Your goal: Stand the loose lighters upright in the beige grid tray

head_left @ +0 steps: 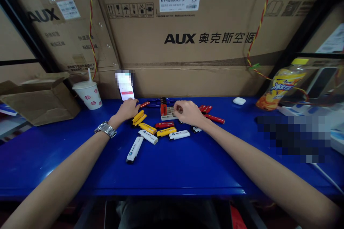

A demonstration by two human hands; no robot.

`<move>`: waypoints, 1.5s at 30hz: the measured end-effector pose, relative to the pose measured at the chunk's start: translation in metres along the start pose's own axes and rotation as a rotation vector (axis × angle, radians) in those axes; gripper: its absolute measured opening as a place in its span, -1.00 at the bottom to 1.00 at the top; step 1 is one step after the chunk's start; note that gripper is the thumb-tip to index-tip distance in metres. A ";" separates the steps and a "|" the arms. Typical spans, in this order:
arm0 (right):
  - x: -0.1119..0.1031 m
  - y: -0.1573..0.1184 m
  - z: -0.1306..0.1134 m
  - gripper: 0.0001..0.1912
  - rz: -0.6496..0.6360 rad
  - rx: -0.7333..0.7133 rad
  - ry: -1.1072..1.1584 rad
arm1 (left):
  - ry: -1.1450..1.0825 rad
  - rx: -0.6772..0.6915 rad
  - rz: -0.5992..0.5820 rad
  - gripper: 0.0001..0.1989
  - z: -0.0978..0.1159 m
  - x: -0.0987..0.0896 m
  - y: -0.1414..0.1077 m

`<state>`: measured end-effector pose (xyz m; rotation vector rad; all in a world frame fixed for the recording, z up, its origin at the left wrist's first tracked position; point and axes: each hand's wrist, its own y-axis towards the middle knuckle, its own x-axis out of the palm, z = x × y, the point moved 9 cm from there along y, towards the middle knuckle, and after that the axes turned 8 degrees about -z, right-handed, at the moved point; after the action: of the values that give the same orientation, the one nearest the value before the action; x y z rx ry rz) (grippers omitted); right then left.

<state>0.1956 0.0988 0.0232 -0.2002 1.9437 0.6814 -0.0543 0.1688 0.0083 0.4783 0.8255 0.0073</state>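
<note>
The left hand [128, 109], with a metal watch [105, 129] on its wrist, is low over the blue bench [172, 166] in front of the phone [126, 87], its fingertips at the near end of a red lighter [145, 104]; whether its grip has closed on that lighter, I cannot tell. The right hand [188, 112] is at the right side of the pale compartment tray [170, 116], thumb and fingers curled together; whether anything is pinched in that grip cannot be seen. Red lighters with black tops stand upright in the left part of the tray, while the compartments seen in front are open. Nearer the person, loose lighters lie flat on the bench: yellow lighters [166, 131], a red one just in front of the tray, and white lighters [179, 135], one of them slanting out nearest the bench's front edge. More red lighters [215, 118] lie beyond the right wrist, and another white one is partly hidden by it. A paper cup [88, 94] with a straw and an open cardboard box [40, 98] are at the left; a white earphone case [239, 101] and a yellow-capped drink bottle [281, 86] are at the right. A large AUX carton [188, 57] stands behind the bench.
</note>
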 end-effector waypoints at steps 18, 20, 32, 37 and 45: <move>0.016 -0.002 -0.010 -0.86 -0.103 -0.090 -0.181 | -0.896 -0.195 0.195 -0.87 0.019 -0.010 -0.006; 0.017 -0.002 -0.011 -0.84 -0.113 -0.107 -0.187 | -1.093 -0.244 0.157 -0.87 0.026 -0.002 -0.008; 0.031 0.001 -0.012 -0.77 -0.159 -0.203 -0.170 | -1.263 -0.417 0.009 -0.75 0.058 0.023 -0.024; 0.033 0.000 -0.015 -0.74 -0.168 -0.230 -0.180 | -1.008 -0.325 -0.080 -0.79 0.067 0.022 -0.024; 0.034 0.000 -0.016 -0.77 -0.188 -0.221 -0.194 | -0.685 -0.172 0.027 -0.52 0.075 0.008 -0.024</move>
<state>0.1674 0.0951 -0.0014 -0.4320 1.6405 0.7604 0.0003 0.1183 0.0363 0.2970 0.1437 -0.0573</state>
